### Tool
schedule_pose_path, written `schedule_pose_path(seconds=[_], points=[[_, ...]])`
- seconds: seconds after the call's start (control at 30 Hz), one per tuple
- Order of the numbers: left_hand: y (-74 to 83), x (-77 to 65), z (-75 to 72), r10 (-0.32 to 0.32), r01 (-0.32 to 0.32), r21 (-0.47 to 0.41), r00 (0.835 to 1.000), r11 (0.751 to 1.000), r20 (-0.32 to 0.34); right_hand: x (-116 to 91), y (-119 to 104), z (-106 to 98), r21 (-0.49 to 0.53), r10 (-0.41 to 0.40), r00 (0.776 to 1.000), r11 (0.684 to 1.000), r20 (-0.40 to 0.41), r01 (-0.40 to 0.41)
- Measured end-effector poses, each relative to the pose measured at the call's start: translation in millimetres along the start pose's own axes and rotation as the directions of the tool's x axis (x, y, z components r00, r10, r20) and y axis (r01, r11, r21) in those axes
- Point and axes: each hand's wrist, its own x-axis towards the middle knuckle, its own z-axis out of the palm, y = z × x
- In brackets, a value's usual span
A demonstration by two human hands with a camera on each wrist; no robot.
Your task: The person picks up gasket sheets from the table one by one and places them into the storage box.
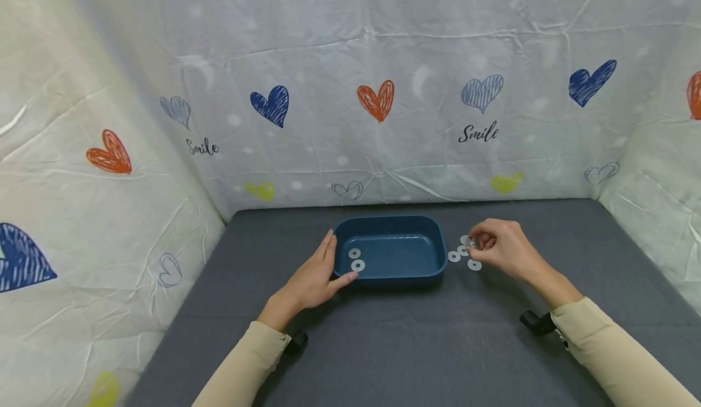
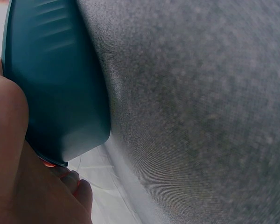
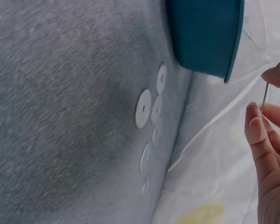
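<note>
My left hand (image 1: pixel 312 276) grips the left end of a dark blue rectangular tub (image 1: pixel 402 276), thumb over its near rim and fingers along its left wall. Two flat metal washers (image 1: pixel 353 268) lie inside the tub near that end. Between thumb and fingertips, my right hand (image 1: pixel 506 249) pinches a thin washer (image 3: pixel 265 95), seen edge-on in the right wrist view and raised above the table. Below that hand, several more washers (image 3: pixel 141 114) lie flat in a loose group just right of the tub, some touching or overlapping in view.
The table is covered in dark grey cloth (image 1: pixel 405 352). Behind it and along both sides hangs a white curtain (image 1: pixel 312 151) printed with hearts and the word Smile. Black straps (image 1: pixel 537 323) circle both wrists at the sleeve cuffs.
</note>
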Motion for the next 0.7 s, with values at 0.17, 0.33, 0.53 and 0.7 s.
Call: schedule_pose_path(seconds=[0.17, 0.33, 0.53, 0.7], points=[[0.7, 0.0, -0.3, -0.002, 0.002, 0.0, 1.0, 1.0, 0.0, 5.7, -4.9, 2.8, 0.001, -0.004, 1.0, 1.0, 0.021, 0.004], [0.6, -0.2, 0.7, 0.0, -0.001, 0.006, 1.0, 1.0, 0.003, 9.2, -8.7, 6.6, 0.027, -0.012, 0.999, 1.0, 0.043, 0.011], [0.2, -0.1, 0.8, 0.002, -0.002, 0.001, 1.0, 1.0, -0.001, 15.8, -14.4, 13.0, 0.047, -0.041, 0.998, 0.998, 0.043, 0.039], [-1.0, 0.8, 1.7, 0.001, -0.001, 0.008, 1.0, 1.0, -0.001, 22.3, -21.1, 18.2, 0.058, -0.056, 0.997, 0.997, 0.054, 0.052]])
